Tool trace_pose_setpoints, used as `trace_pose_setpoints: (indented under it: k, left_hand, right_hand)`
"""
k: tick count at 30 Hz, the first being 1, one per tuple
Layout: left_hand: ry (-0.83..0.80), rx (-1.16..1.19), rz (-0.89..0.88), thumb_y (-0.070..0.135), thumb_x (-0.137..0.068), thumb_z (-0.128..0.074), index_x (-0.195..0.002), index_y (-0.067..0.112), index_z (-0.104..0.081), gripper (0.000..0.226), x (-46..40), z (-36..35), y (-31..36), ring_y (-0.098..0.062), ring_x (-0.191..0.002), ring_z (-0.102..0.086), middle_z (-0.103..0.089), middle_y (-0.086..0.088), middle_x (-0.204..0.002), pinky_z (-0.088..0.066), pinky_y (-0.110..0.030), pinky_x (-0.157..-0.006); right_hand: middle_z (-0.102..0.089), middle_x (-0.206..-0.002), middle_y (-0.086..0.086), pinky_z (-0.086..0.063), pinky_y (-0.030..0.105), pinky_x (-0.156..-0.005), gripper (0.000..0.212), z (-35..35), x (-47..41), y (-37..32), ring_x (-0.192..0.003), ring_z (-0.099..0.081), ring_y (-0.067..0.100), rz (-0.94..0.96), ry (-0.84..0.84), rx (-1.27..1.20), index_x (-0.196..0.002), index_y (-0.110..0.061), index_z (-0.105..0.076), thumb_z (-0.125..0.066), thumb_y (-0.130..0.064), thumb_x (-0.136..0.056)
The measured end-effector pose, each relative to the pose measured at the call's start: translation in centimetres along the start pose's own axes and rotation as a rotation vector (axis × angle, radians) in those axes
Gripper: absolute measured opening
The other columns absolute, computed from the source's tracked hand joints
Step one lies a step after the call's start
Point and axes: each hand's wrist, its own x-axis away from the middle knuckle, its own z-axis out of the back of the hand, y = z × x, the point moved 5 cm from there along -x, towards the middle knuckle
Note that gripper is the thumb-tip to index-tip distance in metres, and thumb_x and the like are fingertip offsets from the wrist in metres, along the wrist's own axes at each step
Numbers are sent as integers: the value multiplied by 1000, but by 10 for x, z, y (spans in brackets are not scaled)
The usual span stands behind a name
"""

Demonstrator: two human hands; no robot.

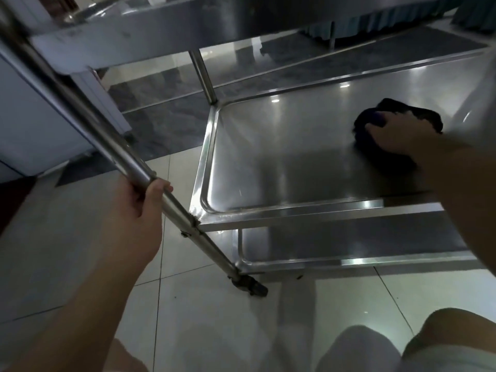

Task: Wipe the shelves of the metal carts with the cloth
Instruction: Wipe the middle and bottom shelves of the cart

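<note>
Head view: cart (pixel 212 146), seen from above.
Cloth (pixel 381 154): soft, limp; right hand (pixel 400 135) grasps it bunched on middle shelf (pixel 281 157).
Left hand (pixel 137 210): clenched round cart post (pixel 88 114).

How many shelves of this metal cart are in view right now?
3: the top steel shelf, seen from below; the middle steel shelf, where the right hand presses the dark cloth; the bottom steel shelf underneath, partly hidden.
</note>
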Motion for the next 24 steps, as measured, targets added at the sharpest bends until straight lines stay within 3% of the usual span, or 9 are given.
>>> trace_pose_setpoints:
  k: [2,5,8,11,16,20,22,24]
  left_hand:
    - [12,7,5,50,-105,-48,-111,37,-63,21,0,1,-1,7,-92,-66,-71,22,-105,-47,-25,-77]
    - [18,1,14,57,-101,-46,-109,45,-60,20,-2,1,-2,7,-90,-67,-72,20,-108,-48,-28,-76]
    - [4,-5,22,59,-101,-45,-105,52,-59,16,-3,0,-1,7,-95,-66,-72,20,-109,-48,-29,-79]
    - [-16,-21,19,53,-104,-47,-101,55,-59,13,-3,0,4,-2,-85,-68,-73,14,-103,-52,-33,-76]
    - [-24,-45,20,46,-107,-48,-98,60,-58,20,-2,1,11,0,-89,-67,-73,12,-102,-48,-28,-76]
    - [-11,-45,30,50,-105,-48,-97,63,-57,17,0,1,10,-1,-90,-68,-73,8,-103,-50,-30,-78]
    - [-7,-94,36,61,-100,-45,-100,58,-55,11,1,1,8,-8,-81,-68,-72,6,-97,-51,-33,-70]
    - [9,-208,34,67,-100,-42,-101,45,-51,23,3,3,8,-13,-69,-66,-69,5,-87,-49,-35,-59]
  right_hand:
    - [-43,-156,15,-27,58,-116,67,-2,15,-18,-143,-36,40,39,16,-3,-154,-30,-38,-30,-64,-96]
    - [-51,-150,11,-35,53,-112,56,-13,62,-75,-135,-44,36,243,25,37,-147,-31,-46,-34,-58,-99]
    - [-38,-161,-1,-21,50,-121,58,-37,126,-142,-149,-28,27,495,-45,67,-151,-35,-39,-33,-61,-99]
    - [-25,-168,-10,-8,43,-125,65,-51,164,-168,-156,-13,17,641,-171,6,-157,-42,-28,-27,-69,-98]
    - [-29,-167,-4,-12,40,-123,64,-34,155,-120,-156,-16,19,553,-159,2,-157,-43,-29,-32,-70,-99]
    - [-45,-155,13,-34,42,-114,67,-10,128,-28,-141,-43,36,340,-64,28,-154,-39,-38,-37,-69,-94]
    - [-50,-151,15,-39,44,-109,67,2,115,22,-133,-49,41,231,-30,4,-153,-36,-41,-40,-65,-93]
    - [-49,-151,16,-38,45,-108,66,10,106,66,-133,-49,42,119,-7,-13,-154,-36,-41,-41,-65,-94]
